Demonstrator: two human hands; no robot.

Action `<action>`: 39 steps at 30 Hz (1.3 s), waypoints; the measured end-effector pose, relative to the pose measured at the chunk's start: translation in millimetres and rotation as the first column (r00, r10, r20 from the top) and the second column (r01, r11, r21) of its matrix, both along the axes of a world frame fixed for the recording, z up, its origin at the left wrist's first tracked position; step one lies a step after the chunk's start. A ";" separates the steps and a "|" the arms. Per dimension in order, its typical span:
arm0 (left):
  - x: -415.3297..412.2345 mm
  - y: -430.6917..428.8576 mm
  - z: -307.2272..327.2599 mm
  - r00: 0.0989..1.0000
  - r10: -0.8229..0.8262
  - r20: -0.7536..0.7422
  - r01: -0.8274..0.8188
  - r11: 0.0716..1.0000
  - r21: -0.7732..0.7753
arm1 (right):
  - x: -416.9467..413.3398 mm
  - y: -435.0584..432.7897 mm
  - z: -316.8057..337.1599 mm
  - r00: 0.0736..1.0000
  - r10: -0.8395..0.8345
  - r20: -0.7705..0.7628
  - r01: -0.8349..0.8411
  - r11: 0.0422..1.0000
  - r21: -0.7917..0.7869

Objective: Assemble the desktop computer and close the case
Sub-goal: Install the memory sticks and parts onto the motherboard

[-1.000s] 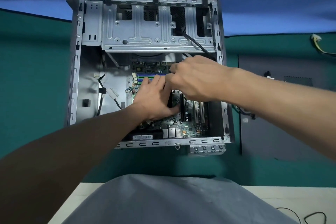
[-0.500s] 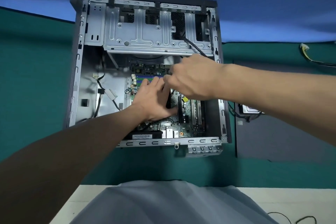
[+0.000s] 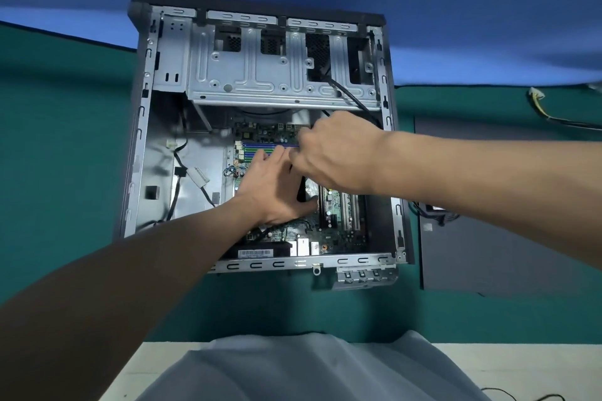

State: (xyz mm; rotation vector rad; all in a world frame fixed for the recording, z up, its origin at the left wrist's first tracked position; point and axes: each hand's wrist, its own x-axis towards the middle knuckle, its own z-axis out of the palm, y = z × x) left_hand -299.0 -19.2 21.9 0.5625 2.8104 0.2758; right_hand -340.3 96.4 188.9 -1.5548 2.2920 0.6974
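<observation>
Head-cam view, looking down. A desktop case (image 3: 169,52), side off, is being shown lying flat on green cloth (image 3: 65,146). Its motherboard (image 3: 329,238) is being exposed in the lower-right part, w/ a metal drive cage (image 3: 254,75) above. The left hand (image 3: 273,189) is being laid over the board's centre, fingers stretched approx. flat toward the blue/green RAM slots (image 3: 257,150), thumb beside a black part (image 3: 301,189), nothing clearly gripped. The right hand (image 3: 335,156) is being held just beside the left's fingertips, knuckles up, fingers curled under. What's being pinched, if anything, cannot be told; possibly the black cable (image 3: 350,96) coming from the cage. A dark side panel (image 3: 495,247) is being seen flat on the cloth, right of the case.
</observation>
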 end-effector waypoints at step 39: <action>-1.8 0.8 3.4 0.997 -0.080 -0.010 0.077 0.978 -0.192 | -34.4 -0.8 -3.4 0.529 -0.760 0.377 0.744 0.629 0.225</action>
